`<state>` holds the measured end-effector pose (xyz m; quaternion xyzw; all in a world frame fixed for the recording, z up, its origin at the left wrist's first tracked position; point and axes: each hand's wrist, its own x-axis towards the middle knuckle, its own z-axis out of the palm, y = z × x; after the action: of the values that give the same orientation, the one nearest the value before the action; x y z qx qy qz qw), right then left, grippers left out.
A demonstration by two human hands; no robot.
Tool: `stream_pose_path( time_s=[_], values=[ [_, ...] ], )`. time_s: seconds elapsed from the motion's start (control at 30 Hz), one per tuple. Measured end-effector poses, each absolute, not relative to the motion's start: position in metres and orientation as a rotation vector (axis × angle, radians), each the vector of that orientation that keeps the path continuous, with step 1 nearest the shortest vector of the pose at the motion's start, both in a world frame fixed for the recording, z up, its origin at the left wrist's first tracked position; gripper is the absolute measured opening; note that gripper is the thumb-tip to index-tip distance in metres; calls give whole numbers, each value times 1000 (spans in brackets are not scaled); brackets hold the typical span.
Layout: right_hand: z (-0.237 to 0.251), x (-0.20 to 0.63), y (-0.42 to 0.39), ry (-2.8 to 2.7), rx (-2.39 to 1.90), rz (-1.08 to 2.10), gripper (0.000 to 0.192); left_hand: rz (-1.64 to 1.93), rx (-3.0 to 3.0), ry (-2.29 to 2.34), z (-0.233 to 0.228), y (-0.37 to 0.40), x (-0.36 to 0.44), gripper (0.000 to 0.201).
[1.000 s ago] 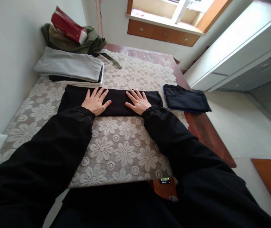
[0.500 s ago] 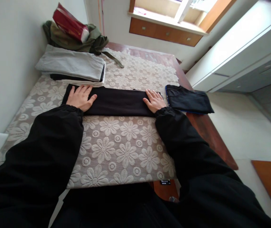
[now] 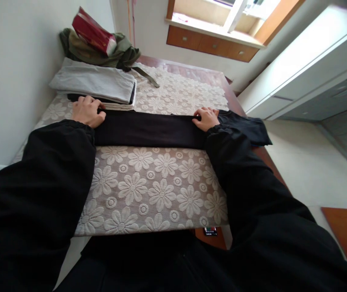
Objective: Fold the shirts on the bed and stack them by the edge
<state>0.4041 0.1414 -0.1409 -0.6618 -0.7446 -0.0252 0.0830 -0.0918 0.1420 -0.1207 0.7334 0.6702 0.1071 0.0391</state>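
A long black folded garment (image 3: 149, 129) lies across the table on a white flowered lace cloth (image 3: 149, 186). My left hand (image 3: 86, 111) is curled on its left end, fingers closed around the edge. My right hand (image 3: 206, 117) grips the right end with the fingers curled over the cloth. Both arms are in black sleeves.
A folded stack with a grey garment (image 3: 96, 83) on top lies just behind my left hand. Behind that lie an olive green garment (image 3: 100, 52) and a red package (image 3: 93, 32). A folded dark garment (image 3: 246, 127) rests at the table's right edge. A white wall runs along the left.
My hands slid apart from the middle of the black garment to its two ends, then went from lying flat to curling around the ends.
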Motion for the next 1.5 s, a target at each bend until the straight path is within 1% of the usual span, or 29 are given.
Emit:
stream_pose_path(
  time_s=[0.1, 0.23, 0.4, 0.5, 0.57, 0.63, 0.67, 0.73, 0.8, 0.87, 0.93, 1.0, 1.07, 1.13, 1.23, 1.37, 1.43, 1.5],
  values=[
    [-136, 420, 140, -2237, -1986, -41, 25, 254, 2245, 2080, -118, 148, -98, 46],
    [-131, 434, 135, -2206, -1939, 34, 27, 337, 2262, 2042, -114, 150, -106, 41],
    [-114, 444, 118, -1963, -1755, 107, 18, 649, 2266, 1999, -92, 129, -113, 41],
    [-94, 450, 89, -1840, -1502, 266, 18, 929, 2171, 1978, -71, 100, -118, 39],
    [-77, 453, 59, -1779, -1367, 452, 21, 1119, 2030, 1897, -57, 74, -125, 33],
    [-60, 457, 23, -1727, -1349, 610, 22, 1218, 1871, 1749, -44, 42, -136, 18],
    [-52, 459, 4, -1722, -1351, 644, 22, 1213, 1805, 1679, -39, 24, -142, 11],
    [-41, 465, -32, -1819, -1394, 777, 22, 1090, 1693, 1547, -32, -9, -158, 10],
    [-37, 472, -60, -1945, -1487, 938, 24, 762, 1698, 1482, -28, -37, -172, 6],
    [-37, 475, -76, -2069, -1586, 1119, 25, 373, 1726, 1423, -28, -53, -180, 11],
    [-41, 471, -77, -2131, -1634, 1213, 28, 149, 1736, 1413, -30, -53, -174, 18],
    [-46, 457, -63, -2132, -1629, 1135, 33, 165, 1781, 1471, -34, -39, -154, 27],
    [-55, 434, -35, -2130, -1589, 924, 38, 290, 1904, 1522, -44, -15, -123, 40],
    [-68, 406, 0, -2200, -1525, 697, 44, 322, 2106, 1517, -59, 14, -87, 53],
    [-96, 366, 46, -2351, -1456, 485, 53, 255, 2359, 1483, -89, 52, -47, 68],
    [-138, 345, 70, -2425, -1808, 313, 68, 110, 2438, 1667, -126, 79, -34, 72],
    [-154, 347, 70, -2425, -1887, 254, 69, 109, 2431, 1700, -138, 82, -38, 72],
    [-164, 352, 69, -2426, -1870, 207, 68, 130, 2445, 1684, -145, 83, -43, 73]
  ],
)
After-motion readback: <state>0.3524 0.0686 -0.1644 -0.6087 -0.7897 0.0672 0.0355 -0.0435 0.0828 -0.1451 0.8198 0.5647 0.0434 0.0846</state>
